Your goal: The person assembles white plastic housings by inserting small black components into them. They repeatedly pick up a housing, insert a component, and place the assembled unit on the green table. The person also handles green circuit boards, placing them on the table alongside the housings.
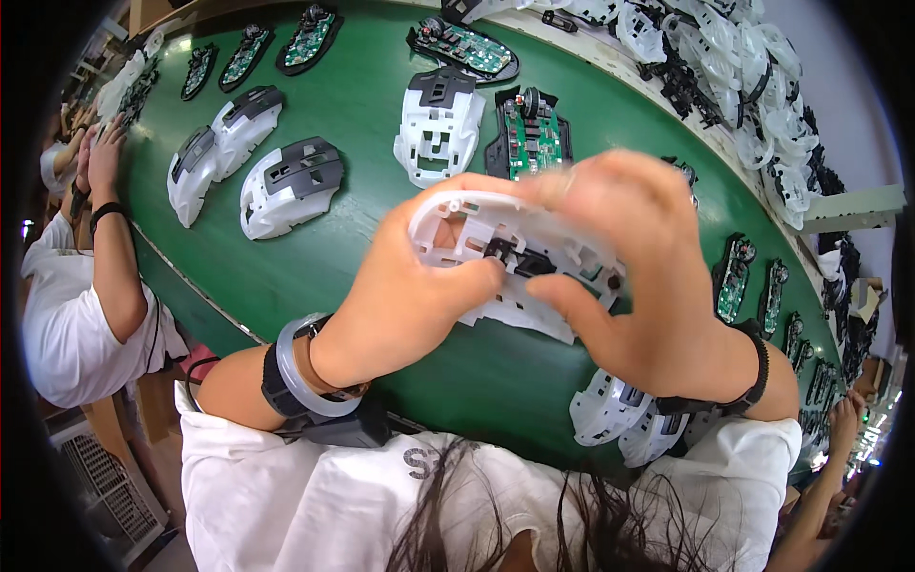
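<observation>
Between my two hands is a white computer mouse top shell [477,212], its ribbed inner side turned up. My left hand [405,276] grips its left end, the thumb pressing near a small black plastic part [519,257] set in the middle of the shell. My right hand [639,276] is closed round the other end, its thumb near the black part and its upper fingers blurred. Just beyond my hands lie a mouse base with a green circuit board [536,133] and a white shell with a dark grey panel [438,129].
More assembled shells [291,188] lie to the left on the green table [343,48]. Circuit-board bases [734,276] line the right side and far left. White shells are heaped [734,67] beyond the table edge. Shells [610,410] sit by my right forearm. A co-worker's arm [114,248] rests at left.
</observation>
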Demonstrator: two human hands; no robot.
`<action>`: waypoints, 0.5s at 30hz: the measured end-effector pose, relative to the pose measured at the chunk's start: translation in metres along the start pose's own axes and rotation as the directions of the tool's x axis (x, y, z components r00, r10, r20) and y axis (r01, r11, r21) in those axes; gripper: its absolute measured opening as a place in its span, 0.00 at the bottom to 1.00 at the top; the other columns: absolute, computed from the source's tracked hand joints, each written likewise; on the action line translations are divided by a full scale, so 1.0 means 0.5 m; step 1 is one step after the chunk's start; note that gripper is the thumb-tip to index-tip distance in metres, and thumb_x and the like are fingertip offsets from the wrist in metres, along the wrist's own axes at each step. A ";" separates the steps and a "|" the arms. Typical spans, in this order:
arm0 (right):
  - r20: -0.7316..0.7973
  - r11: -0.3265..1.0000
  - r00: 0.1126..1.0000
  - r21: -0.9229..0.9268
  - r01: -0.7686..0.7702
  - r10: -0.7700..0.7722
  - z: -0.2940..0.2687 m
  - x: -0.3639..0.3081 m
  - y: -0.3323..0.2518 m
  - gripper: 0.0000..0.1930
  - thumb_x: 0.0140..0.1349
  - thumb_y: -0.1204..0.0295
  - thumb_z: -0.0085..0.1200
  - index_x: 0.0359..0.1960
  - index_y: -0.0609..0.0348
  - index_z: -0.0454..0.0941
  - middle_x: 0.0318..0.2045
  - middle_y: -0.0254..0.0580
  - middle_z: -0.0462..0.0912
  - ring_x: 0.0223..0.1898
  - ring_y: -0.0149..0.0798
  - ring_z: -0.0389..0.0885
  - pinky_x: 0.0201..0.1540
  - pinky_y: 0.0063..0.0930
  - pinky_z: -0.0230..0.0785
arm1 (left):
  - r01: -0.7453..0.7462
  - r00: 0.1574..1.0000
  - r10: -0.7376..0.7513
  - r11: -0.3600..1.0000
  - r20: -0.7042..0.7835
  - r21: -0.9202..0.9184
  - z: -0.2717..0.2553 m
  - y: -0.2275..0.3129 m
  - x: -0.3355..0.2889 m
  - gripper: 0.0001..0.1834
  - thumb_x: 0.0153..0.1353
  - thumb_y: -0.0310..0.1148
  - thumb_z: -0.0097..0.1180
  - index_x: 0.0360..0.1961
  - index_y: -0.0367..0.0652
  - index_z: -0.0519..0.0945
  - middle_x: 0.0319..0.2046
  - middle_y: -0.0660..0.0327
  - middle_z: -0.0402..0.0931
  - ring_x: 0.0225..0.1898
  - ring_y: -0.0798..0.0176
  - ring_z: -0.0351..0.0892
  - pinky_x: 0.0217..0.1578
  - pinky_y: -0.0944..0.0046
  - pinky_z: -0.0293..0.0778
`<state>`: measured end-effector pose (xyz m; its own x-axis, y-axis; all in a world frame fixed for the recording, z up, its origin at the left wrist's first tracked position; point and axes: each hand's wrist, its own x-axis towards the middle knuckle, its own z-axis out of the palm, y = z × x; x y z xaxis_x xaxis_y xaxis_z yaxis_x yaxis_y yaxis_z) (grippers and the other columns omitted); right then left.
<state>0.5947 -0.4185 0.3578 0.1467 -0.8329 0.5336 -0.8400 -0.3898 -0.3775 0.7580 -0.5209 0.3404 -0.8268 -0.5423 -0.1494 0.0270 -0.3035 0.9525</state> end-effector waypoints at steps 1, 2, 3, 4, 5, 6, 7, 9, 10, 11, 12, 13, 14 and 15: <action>0.007 0.990 0.995 -0.103 0.096 -0.096 0.004 -0.009 0.006 0.24 0.49 0.77 0.62 0.50 0.52 0.69 0.41 0.31 0.77 0.48 0.36 0.74 0.54 0.37 0.64 | -0.009 1.000 0.009 1.000 0.003 0.024 0.000 0.000 0.002 0.20 0.51 0.18 0.50 0.48 0.37 0.73 0.39 0.65 0.76 0.40 0.75 0.74 0.40 0.73 0.71; 0.019 0.959 0.981 -0.206 0.192 -0.193 0.008 -0.015 0.011 0.23 0.50 0.75 0.61 0.49 0.50 0.70 0.40 0.29 0.77 0.49 0.36 0.74 0.55 0.42 0.63 | -0.024 1.000 0.024 0.999 0.018 0.044 0.002 -0.006 0.007 0.20 0.51 0.18 0.51 0.48 0.37 0.73 0.39 0.65 0.76 0.40 0.75 0.74 0.41 0.73 0.71; 0.034 0.916 0.967 -0.313 0.250 -0.252 0.024 -0.025 0.007 0.21 0.52 0.72 0.60 0.49 0.48 0.70 0.39 0.28 0.76 0.49 0.36 0.73 0.57 0.48 0.61 | -0.040 0.999 0.038 0.997 0.035 0.063 0.004 -0.012 0.012 0.19 0.52 0.18 0.52 0.48 0.37 0.74 0.40 0.65 0.76 0.40 0.74 0.74 0.42 0.73 0.71; 0.056 0.861 0.950 -0.409 0.304 -0.308 0.037 -0.030 0.003 0.19 0.54 0.70 0.58 0.48 0.47 0.70 0.38 0.26 0.76 0.50 0.36 0.73 0.58 0.53 0.58 | -0.073 0.997 0.069 0.993 0.046 0.091 0.002 -0.017 0.012 0.19 0.52 0.18 0.53 0.48 0.37 0.74 0.40 0.65 0.76 0.41 0.74 0.74 0.42 0.73 0.71; 0.112 0.829 0.943 -0.452 0.328 -0.312 0.037 -0.031 0.004 0.15 0.57 0.65 0.55 0.46 0.44 0.70 0.36 0.26 0.75 0.50 0.33 0.73 0.60 0.62 0.52 | -0.106 0.993 0.099 0.987 0.059 0.118 0.000 -0.023 0.012 0.18 0.53 0.19 0.53 0.47 0.37 0.74 0.40 0.65 0.76 0.42 0.74 0.74 0.43 0.72 0.71; 0.123 0.823 0.927 -0.430 0.371 -0.354 0.029 -0.036 0.006 0.16 0.56 0.66 0.55 0.46 0.44 0.70 0.36 0.28 0.75 0.51 0.33 0.72 0.60 0.61 0.53 | -0.139 0.989 0.130 0.980 0.074 0.144 0.002 -0.025 0.010 0.18 0.53 0.19 0.54 0.47 0.37 0.75 0.40 0.65 0.76 0.42 0.73 0.74 0.43 0.72 0.71; 0.118 0.817 0.902 -0.388 0.426 -0.415 0.010 -0.043 0.002 0.16 0.55 0.67 0.56 0.46 0.44 0.70 0.37 0.28 0.76 0.50 0.33 0.73 0.60 0.60 0.54 | -0.185 0.983 0.174 0.946 0.066 0.267 0.008 -0.016 0.000 0.18 0.52 0.19 0.56 0.46 0.39 0.75 0.41 0.62 0.77 0.43 0.68 0.77 0.45 0.70 0.72; 0.075 0.834 0.889 -0.316 0.452 -0.452 -0.043 -0.073 -0.008 0.14 0.55 0.67 0.56 0.44 0.46 0.73 0.38 0.31 0.78 0.47 0.35 0.75 0.56 0.53 0.62 | -0.527 0.842 0.436 0.537 0.318 0.659 0.004 -0.019 -0.008 0.24 0.46 0.21 0.62 0.48 0.42 0.75 0.46 0.54 0.75 0.48 0.53 0.76 0.50 0.61 0.72; 0.105 0.890 0.942 -0.311 0.335 -0.318 -0.061 -0.076 -0.005 0.13 0.55 0.68 0.55 0.43 0.48 0.73 0.36 0.32 0.78 0.45 0.36 0.76 0.54 0.48 0.64 | -0.598 0.784 0.428 0.330 0.449 0.730 0.007 -0.024 -0.019 0.28 0.43 0.23 0.64 0.50 0.43 0.74 0.52 0.49 0.72 0.53 0.47 0.73 0.53 0.57 0.71; 0.143 0.932 0.973 -0.291 0.214 -0.179 -0.075 -0.071 0.006 0.12 0.55 0.69 0.54 0.42 0.51 0.73 0.34 0.33 0.78 0.43 0.36 0.77 0.51 0.42 0.66 | -0.594 0.804 0.253 0.338 0.537 0.730 0.026 -0.028 -0.032 0.32 0.41 0.26 0.67 0.53 0.44 0.72 0.56 0.46 0.66 0.58 0.42 0.66 0.57 0.51 0.65; 0.185 0.957 0.982 -0.275 0.091 -0.040 -0.085 -0.068 0.025 0.12 0.55 0.70 0.53 0.42 0.53 0.73 0.32 0.34 0.78 0.41 0.37 0.78 0.49 0.37 0.69 | -0.589 0.793 0.070 0.348 0.606 0.730 0.045 -0.029 -0.046 0.37 0.40 0.28 0.69 0.55 0.45 0.70 0.61 0.42 0.60 0.62 0.38 0.59 0.61 0.45 0.60; 0.129 0.963 0.990 -0.268 -0.021 0.058 -0.088 -0.075 0.052 0.11 0.55 0.71 0.55 0.40 0.55 0.74 0.33 0.38 0.79 0.39 0.40 0.78 0.45 0.37 0.70 | -0.580 0.744 -0.098 0.396 0.661 0.712 0.051 -0.033 -0.068 0.47 0.39 0.31 0.71 0.63 0.48 0.62 0.67 0.43 0.47 0.68 0.35 0.43 0.64 0.42 0.51; 0.073 0.959 0.986 -0.254 -0.127 0.150 -0.089 -0.080 0.089 0.11 0.54 0.72 0.56 0.39 0.57 0.75 0.34 0.42 0.79 0.38 0.44 0.78 0.41 0.36 0.71 | -0.552 0.747 -0.124 0.432 0.653 0.713 0.052 -0.017 -0.077 0.48 0.40 0.32 0.71 0.64 0.49 0.61 0.68 0.43 0.46 0.69 0.34 0.42 0.64 0.42 0.51; -0.002 0.951 0.980 -0.240 -0.195 0.201 -0.102 -0.082 0.134 0.10 0.53 0.73 0.57 0.37 0.59 0.77 0.35 0.46 0.79 0.35 0.49 0.78 0.38 0.39 0.71 | -0.534 0.742 -0.142 0.467 0.655 0.705 0.053 0.010 -0.078 0.49 0.40 0.34 0.71 0.66 0.49 0.59 0.68 0.43 0.45 0.69 0.33 0.41 0.64 0.42 0.50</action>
<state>0.5056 -0.3903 0.3492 -0.0258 -0.8934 0.4485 -0.9529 -0.1136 -0.2811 0.7755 -0.4805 0.3579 -0.9854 0.1543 -0.0722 0.0575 0.7002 0.7117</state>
